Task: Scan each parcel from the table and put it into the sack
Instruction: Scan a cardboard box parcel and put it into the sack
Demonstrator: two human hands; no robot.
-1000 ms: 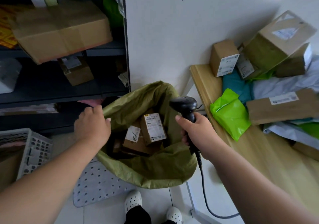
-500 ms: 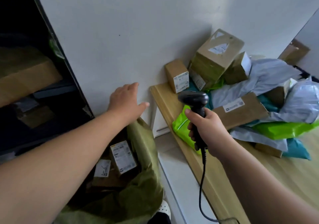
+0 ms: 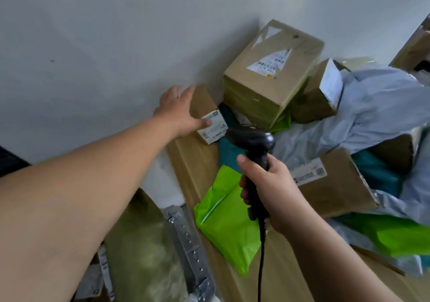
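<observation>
Plenty of parcels (image 3: 267,80) left on the table (image 3: 195,166), and it looks like only a few are in the sack (image 3: 144,243) so far.
Boxes and mailers crowd the table's back and right side, and the sack sits off its left edge. At the back-left corner the left hand (image 3: 179,112) lies spread over a small box (image 3: 204,100), fingers apart, not gripping yet. The right hand (image 3: 270,185) is wrapped round the scanner (image 3: 253,141).

Soft daylight, motion blur, wide-angle warp
</observation>
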